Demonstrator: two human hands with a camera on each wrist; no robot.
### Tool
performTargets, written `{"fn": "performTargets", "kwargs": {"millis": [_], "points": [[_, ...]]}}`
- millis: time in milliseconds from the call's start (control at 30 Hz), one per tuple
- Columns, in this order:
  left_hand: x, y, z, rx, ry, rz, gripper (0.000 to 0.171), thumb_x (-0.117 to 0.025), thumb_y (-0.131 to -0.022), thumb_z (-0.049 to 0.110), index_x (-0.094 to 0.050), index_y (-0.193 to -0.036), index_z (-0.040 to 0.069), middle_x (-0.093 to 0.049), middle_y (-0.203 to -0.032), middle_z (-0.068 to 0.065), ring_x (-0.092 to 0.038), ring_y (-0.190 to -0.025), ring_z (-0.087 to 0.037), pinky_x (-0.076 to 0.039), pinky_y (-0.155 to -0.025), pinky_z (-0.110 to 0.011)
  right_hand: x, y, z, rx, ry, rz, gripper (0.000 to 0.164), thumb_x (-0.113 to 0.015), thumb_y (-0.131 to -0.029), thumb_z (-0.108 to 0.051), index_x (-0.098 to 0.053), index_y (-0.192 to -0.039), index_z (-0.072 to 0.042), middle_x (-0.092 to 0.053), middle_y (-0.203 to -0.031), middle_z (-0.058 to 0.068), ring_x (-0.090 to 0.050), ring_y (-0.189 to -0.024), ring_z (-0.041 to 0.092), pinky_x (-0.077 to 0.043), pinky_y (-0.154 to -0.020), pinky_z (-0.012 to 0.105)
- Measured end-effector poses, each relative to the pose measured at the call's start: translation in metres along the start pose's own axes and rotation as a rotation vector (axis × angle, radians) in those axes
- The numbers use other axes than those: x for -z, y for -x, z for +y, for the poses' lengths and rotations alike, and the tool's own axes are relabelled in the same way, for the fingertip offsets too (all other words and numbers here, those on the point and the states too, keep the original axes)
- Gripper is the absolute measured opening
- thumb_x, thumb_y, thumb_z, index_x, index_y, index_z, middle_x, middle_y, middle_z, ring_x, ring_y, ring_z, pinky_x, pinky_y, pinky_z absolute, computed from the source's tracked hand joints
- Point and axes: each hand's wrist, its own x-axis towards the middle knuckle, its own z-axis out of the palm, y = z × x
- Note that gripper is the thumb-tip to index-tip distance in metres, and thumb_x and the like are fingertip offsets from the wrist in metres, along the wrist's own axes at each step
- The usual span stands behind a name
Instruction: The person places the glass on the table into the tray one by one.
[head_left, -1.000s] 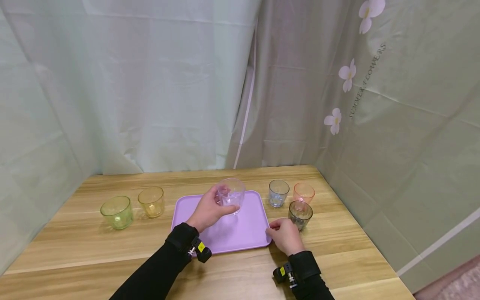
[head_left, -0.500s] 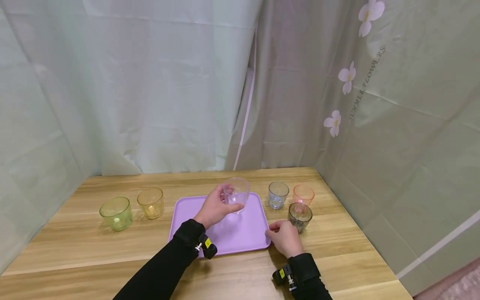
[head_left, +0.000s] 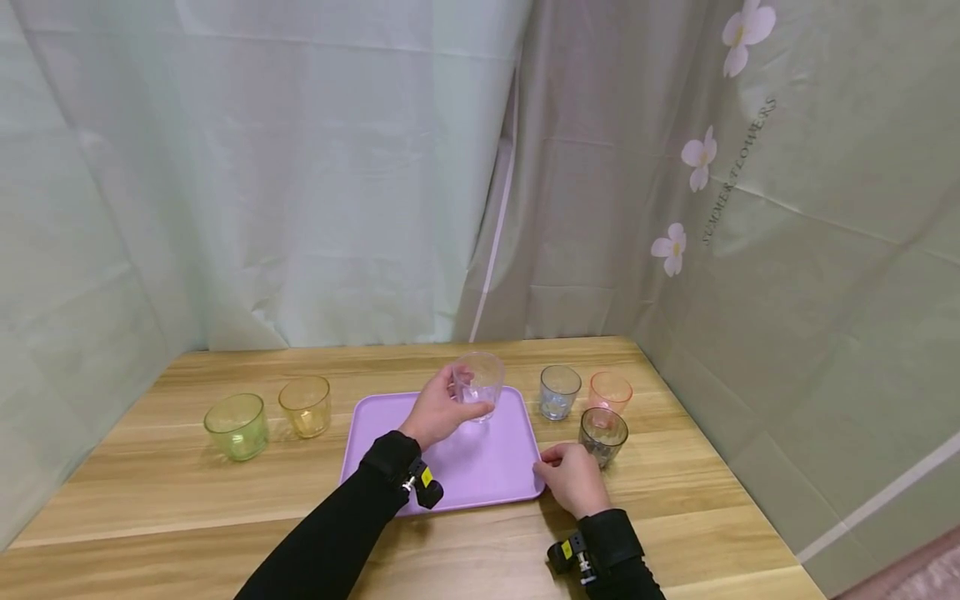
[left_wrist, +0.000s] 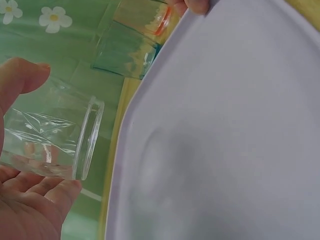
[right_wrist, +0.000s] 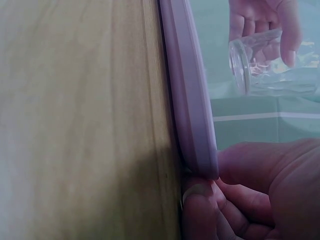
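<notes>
My left hand (head_left: 441, 413) grips a clear glass (head_left: 486, 385) by its side, thumb on the near wall and fingers round the far one. A gap shows in the left wrist view between that glass (left_wrist: 47, 132) and the purple tray (head_left: 487, 467), so it hangs above the tray's back right part. At the tray's front right corner, my right hand (head_left: 573, 479) pinches the rim. Close up in the right wrist view, thumb and finger meet on the tray edge (right_wrist: 192, 95). Just behind this hand stands a dark grey glass (head_left: 602, 433).
Right of the tray stand a blue-grey glass (head_left: 558, 393) and an orange-pink glass (head_left: 610, 390). A green glass (head_left: 237, 427) and a yellow glass (head_left: 306, 407) stand to the left. Curtains (head_left: 337, 208) hang along the back and sides of the wooden table (head_left: 187, 517).
My left hand has carried the clear glass a little to the right and slightly farther back over the tray. My right hand has stayed at the tray corner.
</notes>
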Motion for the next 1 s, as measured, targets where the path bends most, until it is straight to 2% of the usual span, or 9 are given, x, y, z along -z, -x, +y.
{"fn": "performTargets", "kwargs": {"millis": [233, 467, 767, 1000], "points": [[-0.0015, -0.0028, -0.0065, 0.015, 0.009, 0.001, 0.082, -0.092, -0.086, 0.017, -0.049, -0.155, 0.0, -0.06, -0.152, -0.025, -0.063, -0.135, -0.04, -0.057, -0.11, -0.051, -0.0009, 0.0006, 0.002, 0.001, 0.001, -0.01, 0.015, -0.082, -0.096, -0.012, -0.081, -0.102, 0.001, -0.078, -0.093, 0.009, -0.065, -0.082, 0.018, -0.054, -0.07, 0.032], [-0.0041, -0.0061, -0.0093, 0.012, 0.004, 0.011, 0.082, -0.093, -0.086, 0.017, -0.051, -0.154, 0.0, -0.06, -0.152, -0.025, -0.062, -0.136, -0.041, -0.054, -0.114, -0.055, 0.001, -0.0007, 0.0002, -0.004, -0.01, -0.012, 0.016, -0.082, -0.096, -0.013, -0.081, -0.104, 0.001, -0.078, -0.094, 0.009, -0.066, -0.082, 0.018, -0.055, -0.07, 0.032], [-0.0075, -0.0079, -0.0068, 0.013, 0.004, 0.013, 0.08, -0.092, -0.086, 0.015, -0.051, -0.153, 0.0, -0.06, -0.152, -0.028, -0.062, -0.136, -0.043, -0.054, -0.115, -0.057, 0.0028, 0.0002, -0.0019, -0.037, -0.027, -0.028, 0.015, -0.081, -0.098, -0.013, -0.08, -0.105, 0.0, -0.077, -0.095, 0.008, -0.065, -0.082, 0.018, -0.053, -0.07, 0.03], [-0.0091, -0.0102, -0.0084, 0.014, -0.023, 0.025, 0.079, -0.093, -0.086, 0.016, -0.052, -0.152, 0.0, -0.06, -0.151, -0.026, -0.064, -0.132, -0.041, -0.055, -0.113, -0.054, 0.0026, 0.0004, -0.0023, -0.016, -0.012, -0.021, 0.016, -0.081, -0.097, -0.013, -0.081, -0.105, 0.001, -0.078, -0.094, 0.009, -0.065, -0.082, 0.018, -0.054, -0.07, 0.031]]}}
